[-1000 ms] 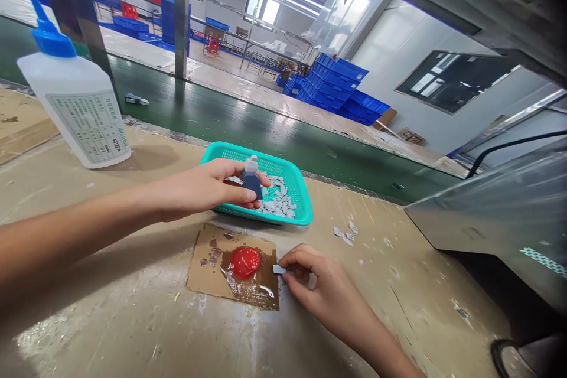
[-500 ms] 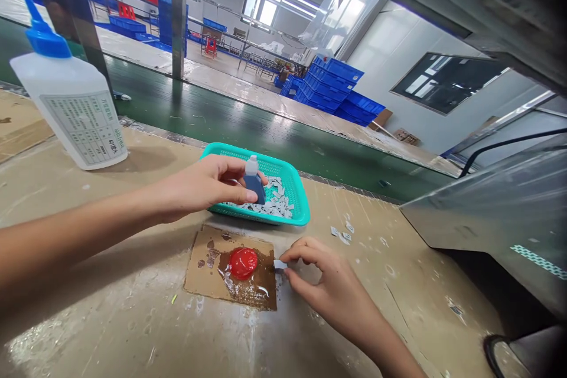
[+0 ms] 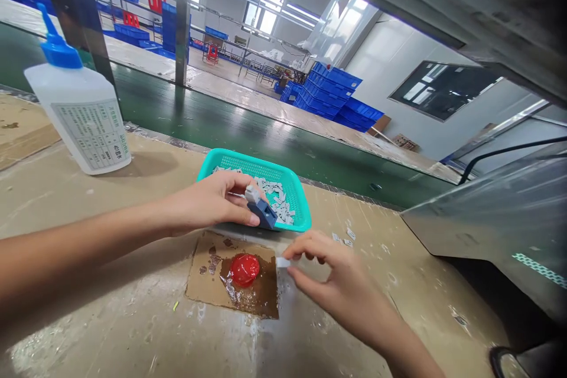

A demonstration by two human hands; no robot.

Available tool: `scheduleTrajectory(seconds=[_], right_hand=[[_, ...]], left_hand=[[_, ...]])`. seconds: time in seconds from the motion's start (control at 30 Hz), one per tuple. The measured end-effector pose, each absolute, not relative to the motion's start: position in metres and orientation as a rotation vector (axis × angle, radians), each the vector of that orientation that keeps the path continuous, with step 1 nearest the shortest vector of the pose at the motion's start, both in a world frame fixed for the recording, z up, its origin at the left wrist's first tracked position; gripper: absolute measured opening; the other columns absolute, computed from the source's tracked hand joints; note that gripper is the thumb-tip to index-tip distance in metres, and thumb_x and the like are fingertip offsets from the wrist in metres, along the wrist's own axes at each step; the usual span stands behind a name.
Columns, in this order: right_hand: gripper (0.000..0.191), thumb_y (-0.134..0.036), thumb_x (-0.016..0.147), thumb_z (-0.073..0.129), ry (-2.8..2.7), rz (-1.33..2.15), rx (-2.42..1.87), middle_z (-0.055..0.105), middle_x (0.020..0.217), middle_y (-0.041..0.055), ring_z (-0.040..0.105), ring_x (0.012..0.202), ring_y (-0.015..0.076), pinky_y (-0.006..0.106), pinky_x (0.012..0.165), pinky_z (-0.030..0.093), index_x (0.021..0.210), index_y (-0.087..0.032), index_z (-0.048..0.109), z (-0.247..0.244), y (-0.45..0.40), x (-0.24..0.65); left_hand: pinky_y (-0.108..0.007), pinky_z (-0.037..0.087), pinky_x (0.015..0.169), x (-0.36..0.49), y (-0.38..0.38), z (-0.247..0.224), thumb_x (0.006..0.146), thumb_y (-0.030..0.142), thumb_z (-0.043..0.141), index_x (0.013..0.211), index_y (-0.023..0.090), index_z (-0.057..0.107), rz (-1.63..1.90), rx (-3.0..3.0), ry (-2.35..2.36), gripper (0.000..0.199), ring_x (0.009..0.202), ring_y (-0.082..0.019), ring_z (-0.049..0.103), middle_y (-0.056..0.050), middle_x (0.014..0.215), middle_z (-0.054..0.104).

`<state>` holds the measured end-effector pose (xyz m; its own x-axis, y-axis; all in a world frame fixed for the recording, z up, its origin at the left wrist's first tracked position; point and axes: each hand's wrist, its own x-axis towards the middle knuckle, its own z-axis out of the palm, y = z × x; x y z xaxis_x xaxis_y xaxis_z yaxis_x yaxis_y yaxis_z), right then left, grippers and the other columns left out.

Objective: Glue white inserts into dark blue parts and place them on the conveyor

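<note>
Left grip: our left grip (image 3: 208, 204) is pressed together around a small blue bottle (image 3: 262, 214), fingers on 1 side and thumb on the other, above the near part of the basket.
Bottle position: it is tilted, with its white nozzle (image 3: 252, 194) pointing up and to the left, and its lower end lies close to the pile of pale scraps (image 3: 274, 195).
Right grip: our right grip (image 3: 341, 277) pinches a pale scrap (image 3: 282, 262) between thumb and forefinger, while the other fingers curl loosely.
Scrap position: it sits just beside the right edge of a cardboard piece (image 3: 206, 289), near a red paste blob (image 3: 244, 269) on a dark brown smear.
Around: a teal plastic basket (image 3: 296, 201) stands beyond the cardboard on the surface (image 3: 110, 283), and a large white bottle with a blue cap (image 3: 86, 130) stands to the left.
Bottle handling: it looks light and probably soft-walled, so we judge its body the place to hold, not the nozzle.
Scrap handling: it looks thin, light and fairly stiff, and probably easy to drop, so we judge a fingertip pinch at its edge the safest hold.
</note>
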<state>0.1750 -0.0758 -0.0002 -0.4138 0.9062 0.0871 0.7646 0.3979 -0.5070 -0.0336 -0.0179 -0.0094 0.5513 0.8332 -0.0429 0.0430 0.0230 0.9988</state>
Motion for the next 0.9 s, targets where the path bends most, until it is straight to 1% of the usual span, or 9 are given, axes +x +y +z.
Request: scheduleTrajectory(seconds=[0.1,0.2,0.27,0.47,0.6,0.67,0.73,0.8,0.9], right_hand=[[0.012,-0.012,0.072,0.056,-2.176,0.638,-1.266,0.06,0.081,0.0007,0.055,0.075,0.0139,0.025,0.066,0.045,0.078,-0.021,0.061,0.013,-0.071,0.174],[0.008,-0.013,0.071,0.057,-1.954,0.818,-1.181,0.061,0.083,0.0025,0.057,0.08,0.0143,0.024,0.07,0.05,0.077,-0.018,0.061,0.018,-0.067,0.164],[0.007,-0.013,0.07,0.058,-1.805,0.877,-1.198,0.061,0.081,0.0028,0.059,0.078,0.0138,0.023,0.07,0.052,0.074,-0.017,0.061,0.015,-0.066,0.156],[0.008,-0.01,0.065,0.059,-1.689,0.846,-1.227,0.063,0.077,0.002,0.06,0.072,0.0113,0.018,0.068,0.053,0.071,-0.016,0.062,0.005,-0.065,0.143],[0.01,-0.009,0.066,0.059,-1.699,0.837,-1.215,0.063,0.074,0.0011,0.061,0.068,0.011,0.018,0.066,0.054,0.071,-0.016,0.063,0.004,-0.064,0.143],[0.01,-0.008,0.066,0.059,-1.712,0.765,-1.199,0.064,0.074,0.0011,0.062,0.07,0.0116,0.018,0.066,0.055,0.069,-0.017,0.063,0.004,-0.063,0.143],[0.011,-0.007,0.066,0.059,-1.736,0.648,-1.177,0.064,0.075,0.0018,0.062,0.073,0.0125,0.018,0.067,0.055,0.067,-0.017,0.064,0.002,-0.065,0.142],[0.013,-0.007,0.069,0.058,-1.774,0.538,-1.167,0.066,0.081,0.0039,0.062,0.079,0.0145,0.022,0.071,0.055,0.071,-0.017,0.067,-0.002,-0.068,0.139],[0.025,-0.009,0.073,0.055,-1.835,0.416,-1.137,0.061,0.106,0.0082,0.058,0.097,0.0195,0.032,0.086,0.05,0.094,-0.017,0.066,-0.012,-0.074,0.133]], left_hand=[[-0.027,0.042,0.066,-0.031,-0.02,-0.011,0.06,0.015,0.064,0.079,0.015,0.055,0.717,1.448,0.824,0.022,0.07,-0.012,0.055,0.0,0.075,0.059],[-0.028,0.043,0.07,-0.028,-0.022,-0.014,0.058,0.014,0.065,0.071,0.013,0.053,0.758,1.462,0.792,0.018,0.076,-0.013,0.055,-0.001,0.079,0.059],[-0.028,0.043,0.072,-0.027,-0.022,-0.015,0.058,0.013,0.065,0.068,0.013,0.051,0.774,1.477,0.775,0.017,0.079,-0.014,0.055,-0.002,0.082,0.058],[-0.026,0.045,0.071,-0.025,-0.025,-0.015,0.059,0.011,0.064,0.067,0.013,0.049,0.838,1.538,0.736,0.017,0.079,-0.012,0.055,-0.002,0.082,0.057],[-0.023,0.045,0.061,-0.024,-0.03,-0.013,0.062,0.011,0.062,0.07,0.013,0.051,0.833,1.556,0.755,0.013,0.07,-0.01,0.054,0.0,0.076,0.055],[-0.022,0.045,0.058,-0.023,-0.032,-0.014,0.063,0.011,0.061,0.07,0.013,0.051,0.871,1.57,0.767,0.012,0.067,-0.009,0.053,0.0,0.074,0.055],[-0.021,0.046,0.059,-0.023,-0.033,-0.015,0.064,0.012,0.062,0.068,0.013,0.051,0.945,1.629,0.775,0.011,0.069,-0.01,0.053,0.001,0.073,0.055],[-0.021,0.047,0.063,-0.023,-0.035,-0.016,0.066,0.014,0.061,0.068,0.014,0.052,1.028,1.728,0.789,0.009,0.072,-0.01,0.054,0.001,0.073,0.056],[-0.022,0.048,0.068,-0.024,-0.037,-0.018,0.071,0.014,0.057,0.072,0.015,0.055,1.16,1.842,0.782,0.003,0.076,-0.01,0.054,0.0,0.076,0.058]])
